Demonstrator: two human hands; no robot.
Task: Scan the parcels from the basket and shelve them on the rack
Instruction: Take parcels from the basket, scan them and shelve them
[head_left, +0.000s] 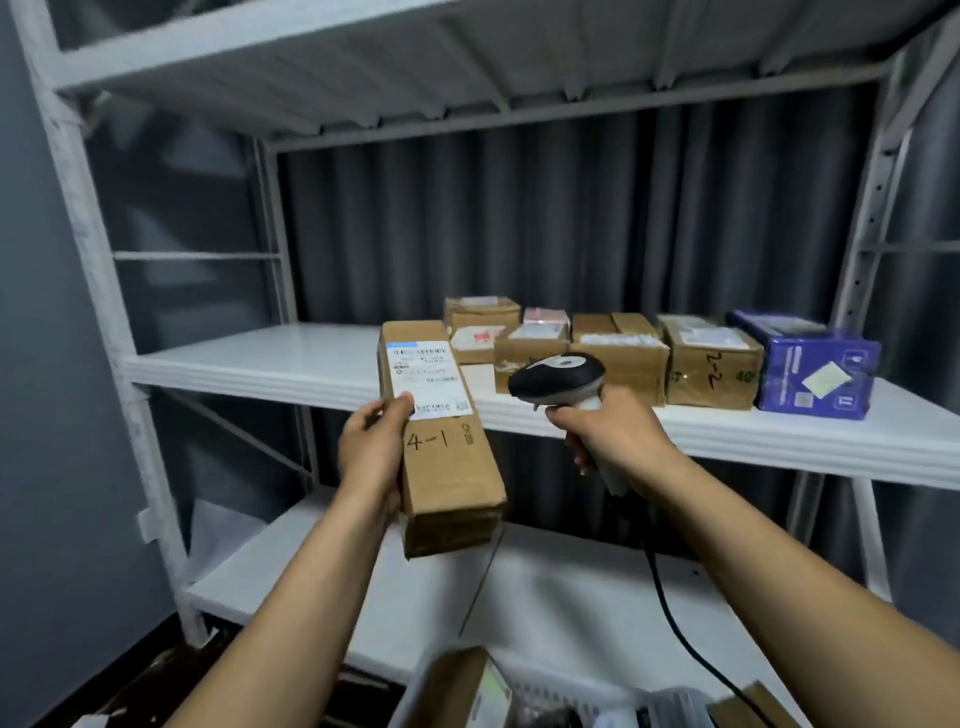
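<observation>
White metal rack fills the view, dark pleated curtain behind it. Middle shelf carries a cluster of shelved parcels on its right half: brown cartons packed close together, one marked "2-2", and a purple box at the right end, just beside it. White lattice basket sits at the bottom edge with at least one brown carton in it; the rest of its contents are too blurred to tell.

Current parcel is a long, narrow brown cardboard carton held in the air in front of the middle shelf edge, long axis pointing away from the camera, top face up. White shipping label on the far half of that face, "4-1" handwritten in black just below it, near end slightly crushed.

Left hand grips the carton along its left side, thumb on the label's corner. Right hand is wrapped round the grip of a black-and-white scanner — head aimed left at the label, close but apart. Black cable hangs from the handle down to the lower right.
</observation>
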